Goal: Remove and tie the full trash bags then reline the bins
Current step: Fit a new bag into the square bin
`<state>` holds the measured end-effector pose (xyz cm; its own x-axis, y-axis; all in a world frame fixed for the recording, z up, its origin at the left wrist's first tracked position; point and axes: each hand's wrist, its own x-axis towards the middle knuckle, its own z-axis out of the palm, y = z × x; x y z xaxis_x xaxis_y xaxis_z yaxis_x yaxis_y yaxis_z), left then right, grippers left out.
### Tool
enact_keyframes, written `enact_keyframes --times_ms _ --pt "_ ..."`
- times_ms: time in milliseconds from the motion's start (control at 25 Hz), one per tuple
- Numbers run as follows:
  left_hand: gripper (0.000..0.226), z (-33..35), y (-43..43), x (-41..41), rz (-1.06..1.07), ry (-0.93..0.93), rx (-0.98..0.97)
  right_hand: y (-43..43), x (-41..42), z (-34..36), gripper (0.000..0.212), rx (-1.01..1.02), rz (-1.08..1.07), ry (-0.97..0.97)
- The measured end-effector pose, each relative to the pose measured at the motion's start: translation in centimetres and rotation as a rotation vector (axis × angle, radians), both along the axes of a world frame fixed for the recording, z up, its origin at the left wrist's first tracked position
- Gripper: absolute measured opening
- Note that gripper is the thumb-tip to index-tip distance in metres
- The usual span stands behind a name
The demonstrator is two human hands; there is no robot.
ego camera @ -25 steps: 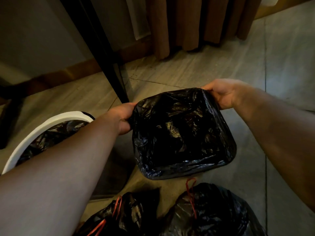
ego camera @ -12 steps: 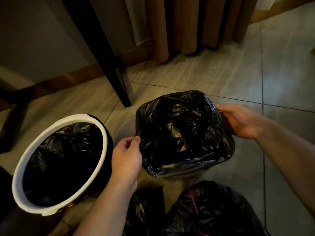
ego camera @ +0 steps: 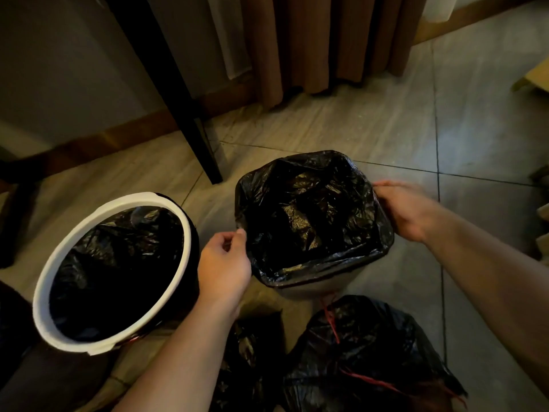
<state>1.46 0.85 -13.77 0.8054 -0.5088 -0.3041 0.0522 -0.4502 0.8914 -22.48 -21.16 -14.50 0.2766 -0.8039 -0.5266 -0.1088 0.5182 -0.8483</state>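
**Full bags, two, nearest.** The right bag [ego camera: 371,361] is black and crumpled, with a red drawstring [ego camera: 334,328]. The left bag [ego camera: 246,361] is dim, partly behind the left forearm and cut off by the bottom edge.

**Hands, two.**
- The left hand [ego camera: 222,263] pinches the left edge of the liner [ego camera: 309,209] between thumb and forefinger.
- The right hand [ego camera: 407,209] has its fingers curled round the liner's right edge, and its fingertips are blurred.

**Bins, two, both lined with glossy black plastic.**
- The round bin [ego camera: 40,295] stands near left. It has a white rim, and its lining [ego camera: 118,263] sits inside. Its outer wall is mostly out of sight.
- The square bin [ego camera: 306,291] stands at centre on the tiled floor [ego camera: 326,123], between the hands. The liner is folded over its rim all round, and only a pale strip of wall shows below it.

**Farther off.** One black table leg [ego camera: 193,129] and a brown curtain [ego camera: 312,40]. Some cardboard [ego camera: 534,75] is cut off at the far right.
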Motion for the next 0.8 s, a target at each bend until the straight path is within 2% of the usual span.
enact_keyframes --times_ms 120,240,320,480,560,640,680,720,800 --pt "0.024 -0.2 0.9 -0.1 0.057 0.166 -0.066 1.2 -2.1 -0.2 0.034 0.029 0.046 -0.069" --pt "0.013 -0.5 1.5 -0.8 0.045 0.204 -0.072 2.6 -5.1 -0.6 0.029 0.024 0.147 -0.115" --pt "0.014 -0.4 1.6 -1.4 0.066 0.239 -0.077 4.0 -5.4 -0.7 0.024 0.009 0.112 -0.117" --pt "0.012 0.2 1.5 -1.9 0.100 0.230 -0.073 6.5 -4.0 -0.1 0.019 -0.100 0.065 0.060" --pt "0.026 0.7 1.3 -1.7 0.032 0.210 -0.056 6.2 -4.6 1.2 0.021 -0.262 0.023 0.234" --pt "0.029 1.0 1.1 -1.6 -0.092 0.135 0.024 5.1 -4.9 4.0 0.020 -0.675 -0.051 0.443" --pt "0.027 1.1 1.2 -1.6 -0.134 0.081 0.060 4.9 -4.0 5.9 0.018 -0.891 -0.022 0.487" --pt "0.027 1.1 1.3 -1.7 -0.166 0.029 0.088 4.8 -2.2 7.5 0.014 -1.027 0.082 0.492" --pt "0.027 1.0 1.6 -1.9 -0.213 -0.031 0.098 4.8 3.7 8.8 0.016 -1.040 0.444 0.541"
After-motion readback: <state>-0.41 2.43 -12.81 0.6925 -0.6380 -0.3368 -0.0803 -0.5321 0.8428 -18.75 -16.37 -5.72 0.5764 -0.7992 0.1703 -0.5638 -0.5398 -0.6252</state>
